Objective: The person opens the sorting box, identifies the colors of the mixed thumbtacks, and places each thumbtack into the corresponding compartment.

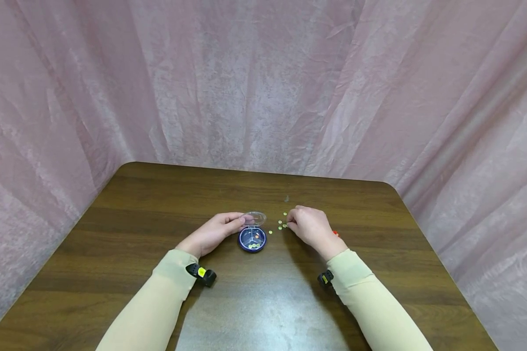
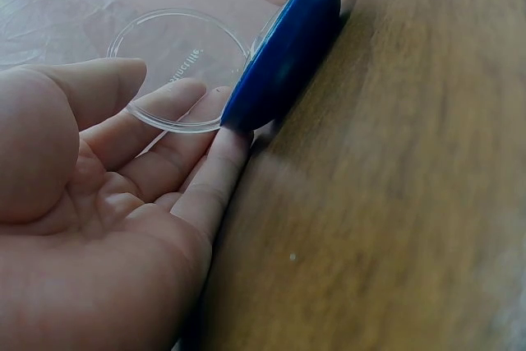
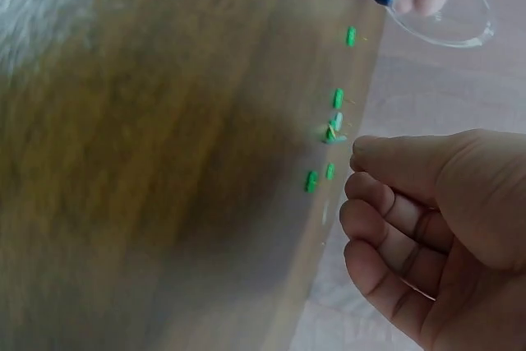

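Note:
A round blue pill box (image 1: 252, 240) with divided compartments stands on the table with its clear lid (image 1: 255, 219) raised. Green discs (image 1: 254, 245) and one orange disc (image 1: 257, 236) lie inside. My left hand (image 1: 217, 231) is at the box's left side. In the left wrist view, its loosely extended fingers (image 2: 173, 108) show behind the lid, with the thumb in front near the rim. Small green discs (image 1: 280, 222) are scattered right of the box. My right hand (image 1: 309, 226) is beside them, fingers bent and thumb near the index finger; whether a disc is pinched is unclear.
Small red pieces (image 1: 335, 233) show on the table just right of my right wrist, partly covered by it. The brown wooden table (image 1: 158, 195) ends at the back against a pink curtain (image 1: 246, 97).

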{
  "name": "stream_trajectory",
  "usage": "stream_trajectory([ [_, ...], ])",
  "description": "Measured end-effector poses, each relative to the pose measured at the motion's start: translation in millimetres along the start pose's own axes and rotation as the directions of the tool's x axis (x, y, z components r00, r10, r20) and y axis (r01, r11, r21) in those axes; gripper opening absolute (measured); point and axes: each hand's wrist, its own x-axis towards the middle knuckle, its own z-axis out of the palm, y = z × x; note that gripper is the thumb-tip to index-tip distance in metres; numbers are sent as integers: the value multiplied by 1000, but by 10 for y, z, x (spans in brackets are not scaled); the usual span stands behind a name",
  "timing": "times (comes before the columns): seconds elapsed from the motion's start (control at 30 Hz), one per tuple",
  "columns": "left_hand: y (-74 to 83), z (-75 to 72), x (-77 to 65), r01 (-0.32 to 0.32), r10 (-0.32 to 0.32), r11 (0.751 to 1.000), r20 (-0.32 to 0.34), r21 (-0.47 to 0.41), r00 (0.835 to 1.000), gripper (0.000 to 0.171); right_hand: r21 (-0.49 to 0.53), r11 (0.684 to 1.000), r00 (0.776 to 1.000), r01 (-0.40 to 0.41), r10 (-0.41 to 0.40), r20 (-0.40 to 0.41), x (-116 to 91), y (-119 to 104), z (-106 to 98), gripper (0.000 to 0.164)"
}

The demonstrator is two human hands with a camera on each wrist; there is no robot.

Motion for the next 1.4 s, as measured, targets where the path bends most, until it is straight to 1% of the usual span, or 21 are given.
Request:
stream_trajectory([
  [0.23,4,5,-2,9,-9,1000,-6,-5,1000,41,-34,999,999,-15,16,46,48,-28,73,11],
  [0.33,10,7,0,8,-8,1000,-3,-7,1000,40,-51,999,998,-17,20,64,52,-28,77,16],
  [0.5,16,9,12,-4,4,1000,4,-12,1000,40,-57,998,999,-5,8,44,25,-15,68,23],
  [0.7,6,0,9,0,0,1000,3,-7,1000,41,-52,999,999,0,2,32,-11,-2,65,15],
  [0.87,-6,-11,0,3,-3,1000,17,-3,1000,42,-40,999,998,-14,16,54,-11,24,80,15],
  [0.97,-1,-12,-11,4,-4,1000,21,-3,1000,43,-37,999,998,-24,25,53,-8,39,90,13],
  [1.13,4,-7,-14,-2,2,1000,20,0,1000,43,-46,999,999,-29,30,26,0,46,90,11],
  [1.4,25,-1,-13,13,-13,1000,15,10,1000,42,-41,998,997,-47,44,-63,9,56,67,14],
])
